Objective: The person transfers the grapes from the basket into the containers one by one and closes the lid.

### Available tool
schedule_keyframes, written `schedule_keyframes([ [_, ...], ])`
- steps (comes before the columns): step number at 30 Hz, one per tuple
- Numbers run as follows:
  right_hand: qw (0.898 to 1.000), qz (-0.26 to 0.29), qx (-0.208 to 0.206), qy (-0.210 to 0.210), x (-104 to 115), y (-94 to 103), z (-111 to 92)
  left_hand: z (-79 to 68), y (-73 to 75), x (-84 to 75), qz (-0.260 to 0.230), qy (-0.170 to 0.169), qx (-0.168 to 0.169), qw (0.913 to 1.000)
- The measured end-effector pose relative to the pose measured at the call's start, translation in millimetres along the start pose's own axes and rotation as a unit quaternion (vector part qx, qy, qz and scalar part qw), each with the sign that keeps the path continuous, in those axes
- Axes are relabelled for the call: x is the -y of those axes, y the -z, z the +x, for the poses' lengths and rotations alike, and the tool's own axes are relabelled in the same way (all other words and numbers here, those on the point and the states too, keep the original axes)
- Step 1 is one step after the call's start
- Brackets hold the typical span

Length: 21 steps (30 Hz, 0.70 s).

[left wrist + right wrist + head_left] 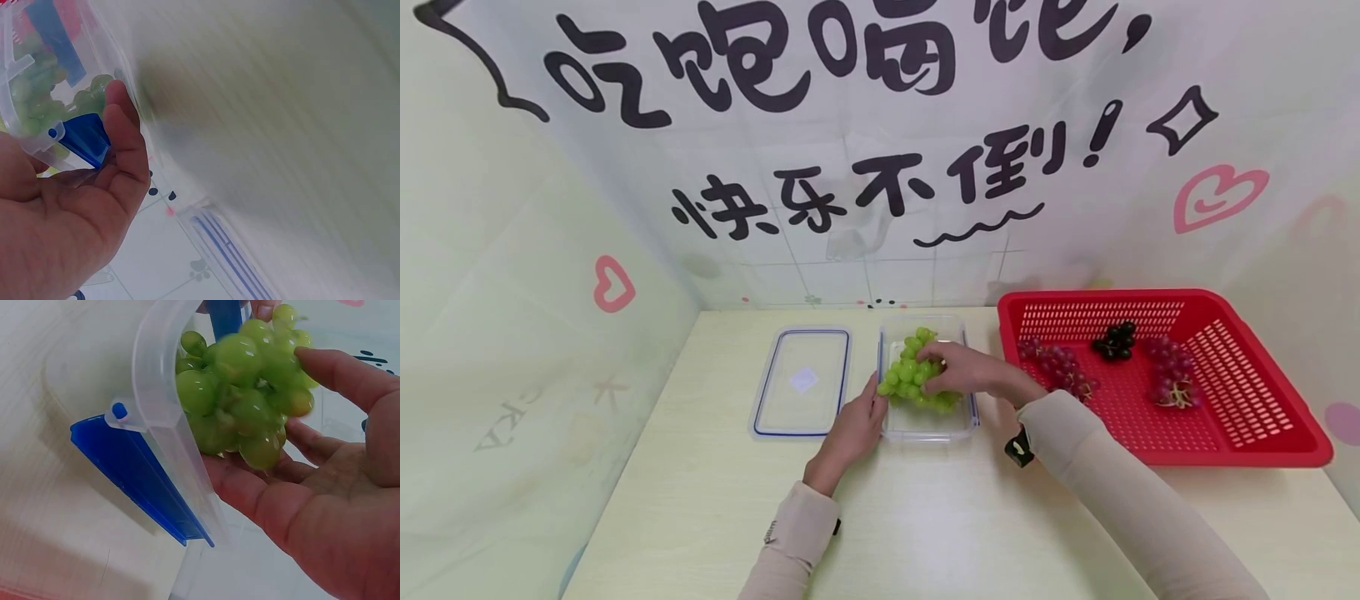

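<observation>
Grapes, plump glossy green bunch, in clr plastic rect. box nr back edge of worktop; R hand, fingers part-curled, holds bunch; L hand, fingers bent, grips box's L side.

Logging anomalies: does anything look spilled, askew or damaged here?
Nothing stands out. The right hand holds the green grape bunch at the clear rectangular plastic box, the clear blue-rimmed lid lies flat beside it, the red plastic basket sits upright; no spill or damage shows.
</observation>
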State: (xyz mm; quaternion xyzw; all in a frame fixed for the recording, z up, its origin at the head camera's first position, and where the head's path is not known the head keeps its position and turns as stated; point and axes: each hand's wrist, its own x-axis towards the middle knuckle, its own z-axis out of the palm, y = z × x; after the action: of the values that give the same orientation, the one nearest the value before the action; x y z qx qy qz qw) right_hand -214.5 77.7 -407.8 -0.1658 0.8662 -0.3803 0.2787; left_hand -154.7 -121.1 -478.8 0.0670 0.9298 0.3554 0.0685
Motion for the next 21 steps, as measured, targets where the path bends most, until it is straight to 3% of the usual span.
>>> schedule_keyframes([
  [9, 1.000, 0.006, 0.008, 0.007, -2.6, 0.7, -0.4, 0.1, -0.2, -0.3, -0.003, 0.004, 0.005, 1.0000],
  [14, 1.000, 0.008, -0.002, -0.012, -2.0, 2.5, -0.5, -0.3, -0.4, -0.6, -0.001, 0.003, 0.002, 1.0000],
  [21, 0.999, 0.030, -0.020, 0.003, 2.3, 9.7, -3.9, -0.1, 0.3, -0.5, -0.006, 0.009, 0.006, 0.9999],
])
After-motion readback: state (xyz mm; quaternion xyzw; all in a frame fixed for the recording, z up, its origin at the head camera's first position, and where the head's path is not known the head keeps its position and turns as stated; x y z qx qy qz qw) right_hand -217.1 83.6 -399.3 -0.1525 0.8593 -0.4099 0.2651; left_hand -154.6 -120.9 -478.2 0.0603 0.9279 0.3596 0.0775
